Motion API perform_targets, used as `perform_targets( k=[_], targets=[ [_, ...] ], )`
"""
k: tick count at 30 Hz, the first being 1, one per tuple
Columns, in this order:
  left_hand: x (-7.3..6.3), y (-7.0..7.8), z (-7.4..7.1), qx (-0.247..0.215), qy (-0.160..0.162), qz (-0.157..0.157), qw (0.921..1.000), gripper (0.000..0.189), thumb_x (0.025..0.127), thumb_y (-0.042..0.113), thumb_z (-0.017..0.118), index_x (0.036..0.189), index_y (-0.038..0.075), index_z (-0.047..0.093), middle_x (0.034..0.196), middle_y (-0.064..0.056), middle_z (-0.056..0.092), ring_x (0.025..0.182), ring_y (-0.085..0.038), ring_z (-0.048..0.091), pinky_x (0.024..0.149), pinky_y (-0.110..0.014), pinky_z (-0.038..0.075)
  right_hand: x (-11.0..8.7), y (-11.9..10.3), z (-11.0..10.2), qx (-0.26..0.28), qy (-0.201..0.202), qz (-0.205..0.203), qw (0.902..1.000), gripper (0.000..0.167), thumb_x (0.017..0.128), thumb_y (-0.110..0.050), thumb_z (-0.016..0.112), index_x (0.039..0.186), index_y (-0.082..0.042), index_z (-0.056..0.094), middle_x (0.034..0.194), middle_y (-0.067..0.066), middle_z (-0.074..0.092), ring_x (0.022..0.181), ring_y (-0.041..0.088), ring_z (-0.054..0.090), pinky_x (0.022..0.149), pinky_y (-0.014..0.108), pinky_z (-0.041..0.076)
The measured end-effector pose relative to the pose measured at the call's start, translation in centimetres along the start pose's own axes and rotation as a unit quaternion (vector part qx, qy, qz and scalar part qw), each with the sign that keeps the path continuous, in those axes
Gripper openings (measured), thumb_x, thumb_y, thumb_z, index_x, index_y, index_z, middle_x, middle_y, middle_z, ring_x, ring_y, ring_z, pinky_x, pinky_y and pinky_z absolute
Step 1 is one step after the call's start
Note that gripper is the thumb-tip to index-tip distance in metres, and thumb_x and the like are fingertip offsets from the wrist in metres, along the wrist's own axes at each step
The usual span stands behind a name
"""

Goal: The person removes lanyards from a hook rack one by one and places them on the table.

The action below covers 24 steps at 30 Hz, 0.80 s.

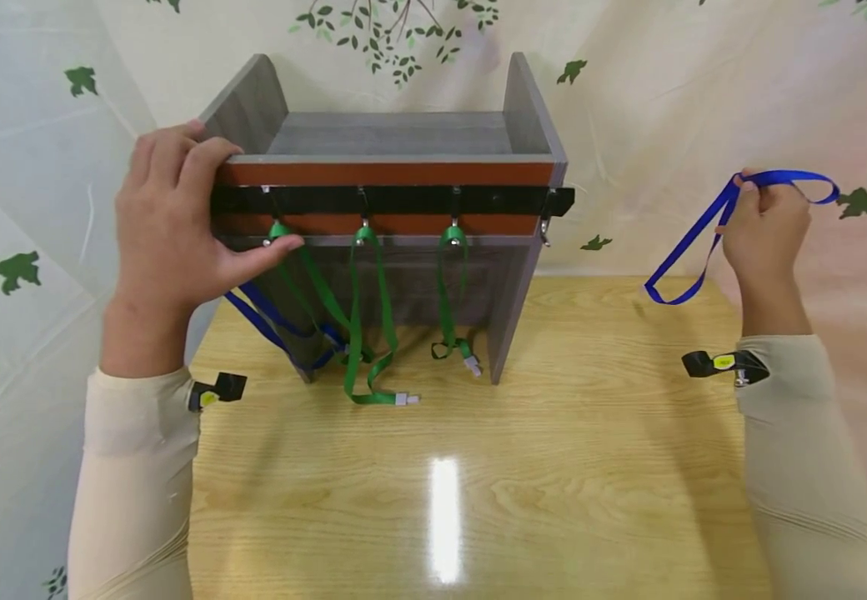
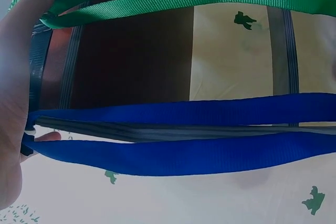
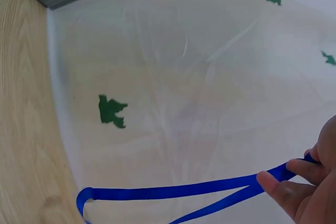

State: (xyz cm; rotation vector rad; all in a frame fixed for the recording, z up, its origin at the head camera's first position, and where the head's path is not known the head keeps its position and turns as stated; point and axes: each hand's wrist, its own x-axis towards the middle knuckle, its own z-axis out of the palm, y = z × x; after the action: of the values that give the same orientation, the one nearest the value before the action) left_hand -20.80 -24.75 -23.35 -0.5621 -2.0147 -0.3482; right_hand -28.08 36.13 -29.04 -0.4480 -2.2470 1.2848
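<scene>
A grey wooden shelf [image 1: 519, 283] with reddish-brown strips stands on the table, a black hook rail [image 1: 411, 201] across its front. My left hand [image 1: 167, 221] grips the shelf's left end, fingers over the upper edge and thumb stretched beside the leftmost visible hook. Under that hand hangs a blue lanyard [image 2: 210, 108]; its upper attachment is hidden in the head view. Green lanyards [image 1: 386, 292] hang from three hooks, some of their ends lying on the table. Well to the right, my right hand [image 1: 771, 229] pinches another blue lanyard [image 1: 692, 242], whose loop dangles in the air.
A bare hook [image 1: 545, 232] sits at the rail's right end. The light wood table [image 1: 591, 467] extends in front and to the right. A pale cloth backdrop [image 1: 643, 108] with printed leaves surrounds the table behind and at the sides.
</scene>
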Motion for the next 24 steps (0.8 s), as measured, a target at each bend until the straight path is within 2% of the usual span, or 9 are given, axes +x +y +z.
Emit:
perform_targets(
  k=[5,7,9,11,14,16,18,21,24],
  targets=[
    [0.2,-0.1,0.0,-0.001,0.000,0.002,1.0000,0.109,0.075,0.097,0.053,0.127,0.002,0.063,0.131,-0.028,0.063,0.121,-0.050,0.056,0.099,-0.066,0.048,2.2,1.1,0.0,0.019,-0.005,0.008,0.9998,0.044,0.113,-0.029,0.039,0.150,-0.017,0.058,0.149,-0.008,0.065,0.058,-0.011,0.058,0.058,0.004,0.049],
    [0.3,-0.1,0.0,-0.001,-0.001,0.002,1.0000,0.109,0.075,0.097,0.053,0.128,0.002,0.063,0.132,-0.029,0.063,0.121,-0.050,0.056,0.100,-0.065,0.048,3.0,1.7,0.1,0.008,-0.006,0.000,0.9999,0.043,0.113,-0.030,0.039,0.149,-0.019,0.059,0.147,-0.009,0.066,0.065,-0.013,0.057,0.061,0.002,0.048],
    [0.4,-0.1,0.0,0.000,-0.002,0.002,1.0000,0.109,0.075,0.097,0.053,0.128,0.002,0.062,0.132,-0.028,0.063,0.122,-0.050,0.056,0.101,-0.065,0.048,3.8,2.5,0.2,-0.008,-0.001,-0.008,0.9999,0.042,0.112,-0.032,0.040,0.146,-0.021,0.063,0.138,-0.013,0.069,0.072,-0.013,0.057,0.065,0.002,0.047],
    [0.4,-0.1,0.0,0.003,-0.004,0.004,1.0000,0.109,0.075,0.097,0.053,0.128,0.003,0.062,0.133,-0.028,0.063,0.122,-0.049,0.056,0.099,-0.066,0.048,4.4,3.7,0.3,-0.028,0.005,-0.016,0.9995,0.041,0.112,-0.033,0.040,0.142,-0.022,0.066,0.127,-0.017,0.071,0.086,-0.011,0.060,0.078,0.004,0.048],
    [0.4,-0.1,0.0,0.007,-0.005,0.008,0.9999,0.108,0.076,0.097,0.052,0.129,0.003,0.062,0.134,-0.028,0.062,0.122,-0.049,0.056,0.096,-0.067,0.049,4.9,5.9,0.4,-0.063,-0.005,-0.012,0.9979,0.043,0.112,-0.036,0.037,0.138,-0.023,0.069,0.125,-0.021,0.069,0.119,0.002,0.064,0.104,0.016,0.046],
    [0.3,-0.1,0.0,0.008,-0.005,0.010,0.9999,0.108,0.076,0.097,0.051,0.129,0.003,0.062,0.134,-0.028,0.062,0.121,-0.049,0.056,0.095,-0.068,0.049,5.0,7.5,0.6,-0.093,-0.021,-0.006,0.9954,0.048,0.113,-0.038,0.033,0.137,-0.019,0.070,0.135,-0.013,0.070,0.139,0.011,0.058,0.117,0.025,0.040],
    [0.3,-0.1,0.0,0.008,-0.004,0.012,0.9999,0.108,0.076,0.097,0.051,0.129,0.003,0.061,0.134,-0.028,0.062,0.120,-0.049,0.056,0.093,-0.068,0.048,4.9,9.3,0.8,-0.120,-0.051,0.001,0.9914,0.054,0.113,-0.039,0.027,0.139,-0.013,0.067,0.147,0.002,0.065,0.150,0.027,0.048,0.125,0.038,0.036],
    [0.2,-0.1,0.0,0.011,-0.002,0.015,0.9998,0.107,0.077,0.096,0.051,0.129,0.003,0.061,0.134,-0.028,0.062,0.118,-0.049,0.056,0.090,-0.070,0.049,4.7,11.8,1.0,-0.155,-0.093,-0.001,0.9835,0.060,0.113,-0.034,0.018,0.139,0.003,0.057,0.150,0.032,0.052,0.146,0.052,0.043,0.122,0.057,0.035],
    [0.1,0.0,0.1,0.014,-0.003,0.017,0.9998,0.107,0.077,0.096,0.051,0.128,0.002,0.061,0.134,-0.027,0.062,0.120,-0.049,0.057,0.089,-0.071,0.050,4.5,13.6,0.9,-0.197,-0.149,-0.004,0.9689,0.059,0.111,-0.029,0.010,0.134,0.013,0.046,0.142,0.045,0.044,0.137,0.067,0.039,0.115,0.070,0.033]
  ],
)
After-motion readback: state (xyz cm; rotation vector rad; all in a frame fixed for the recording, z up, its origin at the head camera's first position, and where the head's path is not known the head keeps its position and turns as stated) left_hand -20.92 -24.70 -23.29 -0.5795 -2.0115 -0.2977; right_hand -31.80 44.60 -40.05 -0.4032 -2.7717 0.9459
